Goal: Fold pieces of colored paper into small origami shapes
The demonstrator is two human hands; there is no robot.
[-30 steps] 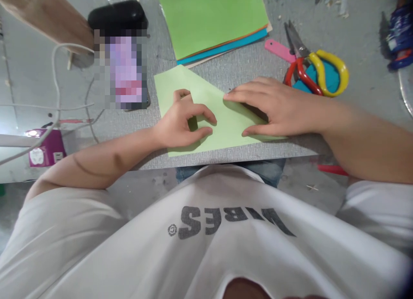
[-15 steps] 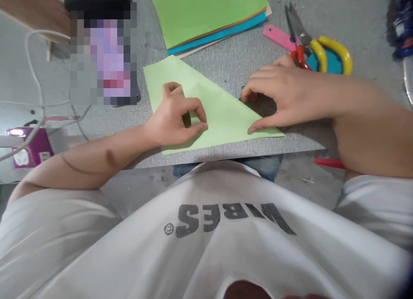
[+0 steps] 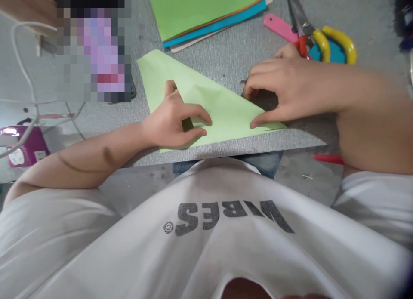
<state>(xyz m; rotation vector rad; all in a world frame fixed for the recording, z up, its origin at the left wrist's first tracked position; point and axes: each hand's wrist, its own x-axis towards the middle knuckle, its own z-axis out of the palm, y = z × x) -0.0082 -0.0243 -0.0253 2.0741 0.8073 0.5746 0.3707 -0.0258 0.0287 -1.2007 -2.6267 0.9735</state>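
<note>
A light green sheet of paper (image 3: 226, 103), folded along a slanting upper edge, lies at the table's front edge and narrows to a point on the right. My left hand (image 3: 176, 118) rests on its left half, thumb and forefinger curved and a little apart, their tips at the paper. At the right end, my right hand (image 3: 274, 90) arches over the fold. Its thumb touches the paper near the pointed corner, while the bent fingers come down beside the slanting edge, apart from the thumb. The tips of those fingers are partly hidden.
Coloured paper sheets (image 3: 209, 15) are stacked at the back. Yellow-and-red-handled scissors (image 3: 322, 45) and a pink-handled tool (image 3: 279, 28) lie beyond my right hand. A blurred-out phone-like object (image 3: 103, 53) lies at left, near white cable (image 3: 24, 75) and a purple socket box (image 3: 27, 146).
The view has shifted slightly, so the table things sit higher and further left. My left forefinger and thumb tips are slightly further apart. Both hands stay at the paper.
</note>
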